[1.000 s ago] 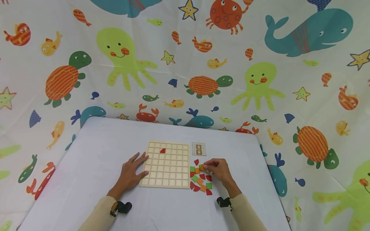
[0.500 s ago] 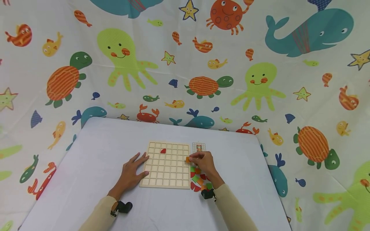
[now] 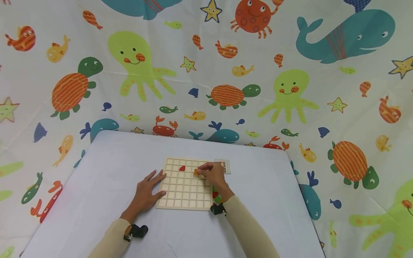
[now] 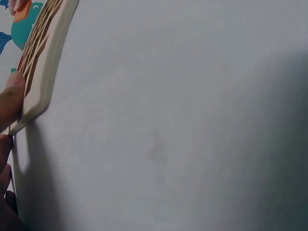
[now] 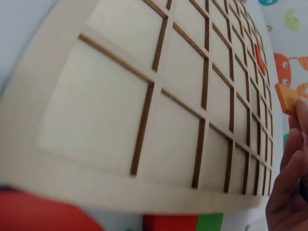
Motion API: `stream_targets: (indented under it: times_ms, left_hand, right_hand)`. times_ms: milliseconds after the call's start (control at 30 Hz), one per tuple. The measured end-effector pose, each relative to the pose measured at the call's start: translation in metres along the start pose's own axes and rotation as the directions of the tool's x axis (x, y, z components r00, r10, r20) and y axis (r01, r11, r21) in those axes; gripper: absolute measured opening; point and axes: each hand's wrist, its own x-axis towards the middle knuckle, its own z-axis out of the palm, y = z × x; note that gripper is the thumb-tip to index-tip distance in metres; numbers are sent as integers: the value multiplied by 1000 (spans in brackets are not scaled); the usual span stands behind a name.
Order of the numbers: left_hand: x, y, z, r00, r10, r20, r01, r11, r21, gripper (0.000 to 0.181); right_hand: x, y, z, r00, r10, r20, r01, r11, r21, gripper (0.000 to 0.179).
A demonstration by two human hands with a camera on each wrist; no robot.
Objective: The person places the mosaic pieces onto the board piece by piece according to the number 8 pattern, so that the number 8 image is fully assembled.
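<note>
Right hand (image 3: 214,174) pinches orange tile (image 3: 195,172) over gridded board (image 3: 175,187); fingertip hold (edge only) could slip, tile straddling dividers (image 5: 158,79).

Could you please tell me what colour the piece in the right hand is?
The piece is orange; it shows best in the right wrist view.

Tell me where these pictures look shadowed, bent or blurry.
Head: evenly lit, the printed card too small to read; left wrist: shadows darken the white tabletop at right and below the wooden board; right wrist: the board's outline bows, and the red piece at bottom left looks blurred.
</note>
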Motion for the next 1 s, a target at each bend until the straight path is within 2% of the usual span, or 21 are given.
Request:
stream_targets:
  times_ms: [133,467,800,1000]
  left_hand:
    - [-1,0,0,1000,-5,9,5,1000,-4,75]
    - [-1,0,1,1000,12,-14,-12,1000,5,76]
    - [0,-2,0,999,-27,23,27,1000,2,75]
    - [1,-2,1,999,-27,22,27,1000,5,75]
  right_hand:
    - [5,-4,11,999,-46,2,46,999,-29,7]
    - [14,-18,29,999,-43,4,43,998,-43,6]
    - [22,-13,39,999,-42,-17,40,993,-114,4]
    - [24,-12,43,999,-42,-26,37,983,-180,7]
